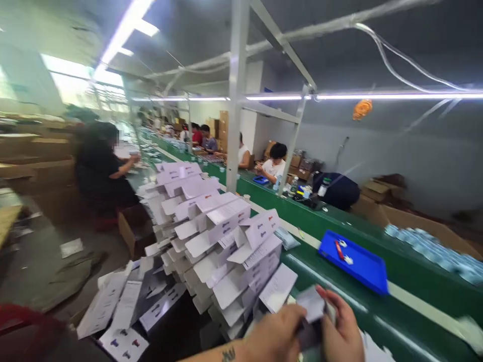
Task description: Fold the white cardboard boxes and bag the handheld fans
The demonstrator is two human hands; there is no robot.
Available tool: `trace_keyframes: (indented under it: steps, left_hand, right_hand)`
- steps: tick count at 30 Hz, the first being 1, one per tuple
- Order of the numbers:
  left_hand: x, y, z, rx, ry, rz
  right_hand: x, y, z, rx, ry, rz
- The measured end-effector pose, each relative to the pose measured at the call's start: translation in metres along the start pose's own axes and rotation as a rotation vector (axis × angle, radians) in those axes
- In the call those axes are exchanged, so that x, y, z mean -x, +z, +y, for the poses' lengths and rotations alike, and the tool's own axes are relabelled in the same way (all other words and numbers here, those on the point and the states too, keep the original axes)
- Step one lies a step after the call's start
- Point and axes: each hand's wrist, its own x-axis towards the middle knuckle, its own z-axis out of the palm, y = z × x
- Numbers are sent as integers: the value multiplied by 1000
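Here, both bare hands work together at about five o'clock: the left hand [277,329] pinches the left side of a small white paperboard box [312,303], while the right hand [342,327] curls around its right side. The piece is blurred, with a dark grey lower face, so I cannot tell how each fingertip grips it. It sits between the two hands, just above a long glossy green work surface [400,327].

Toward six and seven o'clock, left of the hands, rises a leaning stack of white printed cartons with open flaps [217,236]; one flat white carton with lines of print [278,287] lies at its near right side, close to the left hand. A small pale-blue plastic packet [287,239] rests beside the stack.

At four o'clock, beyond the right hand, a shallow rectangular bright-blue plastic tray [372,269] holds a slim red object [338,250] and small white pieces [349,260]. Farther right, toward half past three, pale-blue bundles [433,251] lie in rows. Loose white cartons with printed figures [124,301] sprawl between seven and eight o'clock. A person in dark clothing [103,173] sits at nine o'clock.
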Motion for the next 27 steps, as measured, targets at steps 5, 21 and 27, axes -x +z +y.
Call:
trace_keyframes:
  steps: [5,21,27]
  left_hand:
    - [-23,-30,15,381,-198,53]
    - [-29,-57,26,-105,127,-88]
    - [-30,-22,24,-6,-28,83]
  right_hand:
    - [-6,2,-27,-86,-29,-278]
    - [28,2,3,-243,29,-358]
    - [29,7,8,-161,136,-123]
